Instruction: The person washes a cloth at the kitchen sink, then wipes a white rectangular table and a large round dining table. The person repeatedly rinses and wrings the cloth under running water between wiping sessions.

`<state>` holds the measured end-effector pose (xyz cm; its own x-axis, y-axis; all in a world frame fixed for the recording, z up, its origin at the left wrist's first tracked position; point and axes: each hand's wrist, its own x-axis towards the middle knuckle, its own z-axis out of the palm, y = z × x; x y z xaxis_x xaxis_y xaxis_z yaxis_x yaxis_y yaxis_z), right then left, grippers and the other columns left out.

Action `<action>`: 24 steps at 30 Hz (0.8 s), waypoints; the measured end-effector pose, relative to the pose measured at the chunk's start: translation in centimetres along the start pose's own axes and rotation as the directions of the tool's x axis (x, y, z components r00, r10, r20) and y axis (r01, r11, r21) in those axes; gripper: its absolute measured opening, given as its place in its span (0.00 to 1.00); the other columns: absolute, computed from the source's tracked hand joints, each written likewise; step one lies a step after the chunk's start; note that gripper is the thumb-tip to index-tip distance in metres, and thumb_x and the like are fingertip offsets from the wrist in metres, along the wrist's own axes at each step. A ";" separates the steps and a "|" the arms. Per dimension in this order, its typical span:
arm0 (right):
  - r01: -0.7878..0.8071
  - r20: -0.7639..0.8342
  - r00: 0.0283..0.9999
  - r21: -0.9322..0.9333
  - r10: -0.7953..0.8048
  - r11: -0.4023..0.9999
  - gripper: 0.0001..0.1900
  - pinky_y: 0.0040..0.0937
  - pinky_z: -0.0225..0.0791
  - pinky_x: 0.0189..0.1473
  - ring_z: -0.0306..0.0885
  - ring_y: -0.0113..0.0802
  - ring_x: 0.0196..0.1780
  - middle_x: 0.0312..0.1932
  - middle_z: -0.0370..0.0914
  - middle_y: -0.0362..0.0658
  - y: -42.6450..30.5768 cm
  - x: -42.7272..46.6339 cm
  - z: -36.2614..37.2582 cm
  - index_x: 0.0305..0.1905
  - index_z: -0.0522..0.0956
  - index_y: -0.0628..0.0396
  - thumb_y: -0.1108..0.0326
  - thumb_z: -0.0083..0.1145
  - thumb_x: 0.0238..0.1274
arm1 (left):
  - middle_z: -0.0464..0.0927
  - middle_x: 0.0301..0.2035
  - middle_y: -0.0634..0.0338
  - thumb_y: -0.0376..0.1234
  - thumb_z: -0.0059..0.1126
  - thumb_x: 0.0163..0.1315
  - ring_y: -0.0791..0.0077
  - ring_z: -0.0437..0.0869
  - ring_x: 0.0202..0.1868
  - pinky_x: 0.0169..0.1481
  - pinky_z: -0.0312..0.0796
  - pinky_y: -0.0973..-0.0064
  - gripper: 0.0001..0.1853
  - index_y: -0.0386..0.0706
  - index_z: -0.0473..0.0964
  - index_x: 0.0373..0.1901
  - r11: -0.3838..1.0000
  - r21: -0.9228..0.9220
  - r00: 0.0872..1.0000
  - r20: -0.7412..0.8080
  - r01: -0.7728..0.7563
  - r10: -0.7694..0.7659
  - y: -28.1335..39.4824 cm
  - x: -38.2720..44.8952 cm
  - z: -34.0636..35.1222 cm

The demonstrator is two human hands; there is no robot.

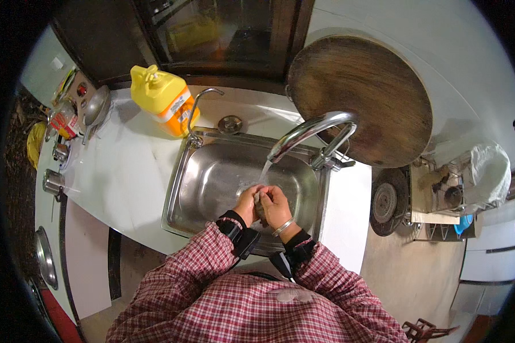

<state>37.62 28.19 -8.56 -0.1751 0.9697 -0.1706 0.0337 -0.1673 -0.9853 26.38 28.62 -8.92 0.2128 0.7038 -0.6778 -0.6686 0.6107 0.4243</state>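
Note:
My left hand (246, 206) and my right hand (277, 210) meet over the stainless steel sink (206, 160). Between them they hold a small grey-brown item (259, 208); my fingers cover most of it, and its kind cannot be made out. Water (265, 170) runs from the curved chrome faucet (313, 128) down onto my fingers. My right thumb lies on top of the item, while my left hand cups its left side. Black straps with small devices circle both wrists, and a silver bangle (284, 226) is on the right one.
A yellow and orange plastic jug (167, 100) stands behind the sink's left corner, beside a thin hooked tap (193, 113). A large round wooden board (360, 98) leans on the wall behind the faucet. A wok (97, 107) and a metal pot (53, 182) are on the left counter (124, 171).

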 end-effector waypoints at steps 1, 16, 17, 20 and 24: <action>0.051 -0.019 0.998 -0.066 -0.053 0.997 0.06 0.30 0.70 0.40 0.78 0.36 0.37 0.34 0.78 0.46 -0.2 -0.1 0.0 0.44 0.71 0.58 0.69 0.51 0.67 | 0.77 0.32 0.64 0.45 0.44 0.69 0.71 0.80 0.32 0.35 0.75 0.69 0.14 0.47 0.75 0.39 1.000 0.017 1.000 -0.014 0.005 -0.005 -0.2 0.0 0.3; 0.127 -0.249 0.938 -0.397 -0.240 0.909 0.09 0.52 0.68 0.35 0.76 0.63 0.35 0.29 0.77 0.60 -0.9 -1.1 -3.0 0.46 0.67 0.56 0.73 0.50 0.62 | 0.73 0.49 0.59 0.50 0.53 0.65 0.72 0.72 0.44 0.43 0.67 0.69 0.23 0.42 0.72 0.52 0.641 0.764 0.996 0.023 -0.071 0.084 0.4 -7.3 4.4; 0.051 -0.247 0.957 -0.366 -0.150 0.929 0.08 0.51 0.68 0.35 0.76 0.63 0.35 0.30 0.77 0.60 -1.4 -1.0 -3.5 0.46 0.68 0.56 0.72 0.49 0.63 | 0.75 0.47 0.60 0.47 0.55 0.66 0.74 0.73 0.42 0.42 0.68 0.74 0.22 0.41 0.72 0.51 0.549 0.826 0.992 0.101 -0.126 0.076 1.3 -7.9 4.5; 0.224 -0.402 0.855 -0.284 -0.328 0.932 0.05 0.36 0.69 0.41 0.76 0.45 0.38 0.35 0.77 0.51 -4.1 -0.3 -6.1 0.44 0.72 0.57 0.70 0.47 0.68 | 0.77 0.40 0.62 0.39 0.59 0.65 0.81 0.75 0.38 0.41 0.68 0.83 0.18 0.36 0.72 0.50 0.384 0.836 0.920 0.367 -0.391 0.139 3.9 -10.5 4.5; 0.324 -0.328 0.890 -0.034 -0.317 0.945 0.08 0.21 0.62 0.43 0.65 0.21 0.39 0.36 0.71 0.34 -10.0 -0.3 -9.2 0.47 0.74 0.58 0.68 0.47 0.70 | 0.78 0.39 0.63 0.36 0.63 0.62 0.82 0.76 0.41 0.48 0.71 0.80 0.18 0.35 0.72 0.49 0.181 0.783 0.802 0.560 -0.594 0.209 9.3 -14.0 6.6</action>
<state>46.42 31.25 1.40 0.1563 0.9744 0.1614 0.0083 0.1621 -0.9867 21.92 26.84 8.49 0.4302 0.8949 -0.1187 0.3105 -0.0233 0.9503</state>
